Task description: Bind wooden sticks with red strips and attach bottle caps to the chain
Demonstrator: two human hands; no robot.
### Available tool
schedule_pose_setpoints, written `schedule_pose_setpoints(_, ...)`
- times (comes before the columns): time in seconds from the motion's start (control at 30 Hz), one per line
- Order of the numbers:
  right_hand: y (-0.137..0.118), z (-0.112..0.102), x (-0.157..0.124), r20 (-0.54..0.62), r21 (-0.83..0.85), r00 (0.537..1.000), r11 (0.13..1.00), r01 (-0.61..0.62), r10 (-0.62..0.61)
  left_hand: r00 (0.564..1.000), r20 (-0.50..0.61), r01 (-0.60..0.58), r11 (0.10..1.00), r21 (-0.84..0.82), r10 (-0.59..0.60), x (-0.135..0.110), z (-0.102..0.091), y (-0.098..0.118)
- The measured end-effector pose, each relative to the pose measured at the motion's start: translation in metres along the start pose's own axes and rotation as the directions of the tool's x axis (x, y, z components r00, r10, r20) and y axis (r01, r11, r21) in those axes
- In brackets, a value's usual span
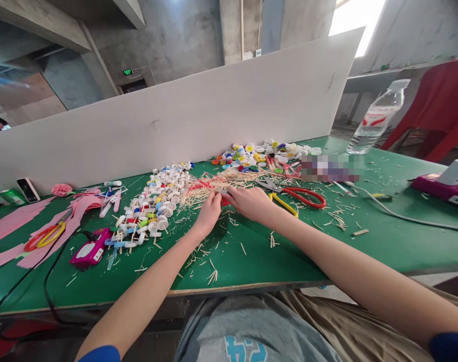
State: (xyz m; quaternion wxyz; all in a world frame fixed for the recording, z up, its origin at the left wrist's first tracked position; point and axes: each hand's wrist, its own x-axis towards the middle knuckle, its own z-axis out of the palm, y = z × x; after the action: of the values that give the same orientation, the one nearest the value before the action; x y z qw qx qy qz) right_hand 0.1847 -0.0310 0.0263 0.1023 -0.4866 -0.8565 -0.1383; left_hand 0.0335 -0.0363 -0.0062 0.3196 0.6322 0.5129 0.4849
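Note:
My left hand (pixel 209 211) and my right hand (pixel 248 201) meet at the middle of the green table (pixel 327 241), fingers pinched together on a small red piece (pixel 224 200) between them. Just beyond my fingertips lies a heap of thin wooden sticks (pixel 206 188) with red bits in it. White and coloured bottle caps on sticks (pixel 153 208) lie left of my left hand. Red-handled scissors (pixel 302 196) and yellow-handled scissors (pixel 285 203) rest right of my right hand.
A white board (pixel 198 110) stands upright across the back of the table. Loose coloured caps (pixel 259 153) lie at the back. A pink glue gun (pixel 90 250) with black cord, pink paper (pixel 21 226), red-and-yellow scissors (pixel 43 235), a phone (pixel 27 189), a water bottle (pixel 377 120), and a pink device (pixel 442 186) are around.

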Motion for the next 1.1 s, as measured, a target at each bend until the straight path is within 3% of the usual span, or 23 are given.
schedule_pose_setpoints(0.23,0.002,0.0,0.001,0.01,-0.002,1.0,1.0,-0.013,0.013,0.979,0.173,0.137,0.976,-0.168,-0.108,0.0,0.0,0.007)
schedule_pose_setpoints(0.47,-0.001,-0.007,-0.001,0.044,-0.037,0.999,0.999,-0.026,0.027,0.994,0.107,-0.003,0.998,-0.067,0.01,0.002,0.003,0.002)
schedule_pose_setpoints(0.73,-0.015,-0.01,-0.004,0.071,-0.113,0.983,0.98,-0.162,0.17,0.996,0.092,-0.009,1.0,0.018,0.007,0.002,0.001,0.001)
schedule_pose_setpoints(0.97,-0.024,-0.007,-0.004,0.072,-0.114,0.974,0.972,-0.205,0.214,0.998,0.063,0.008,0.99,0.141,-0.017,0.001,0.002,0.001)
schedule_pose_setpoints(1.1,-0.02,-0.005,-0.002,0.062,-0.103,0.964,0.962,-0.252,0.26,1.0,-0.016,0.003,0.97,0.242,0.0,-0.003,0.002,0.005)
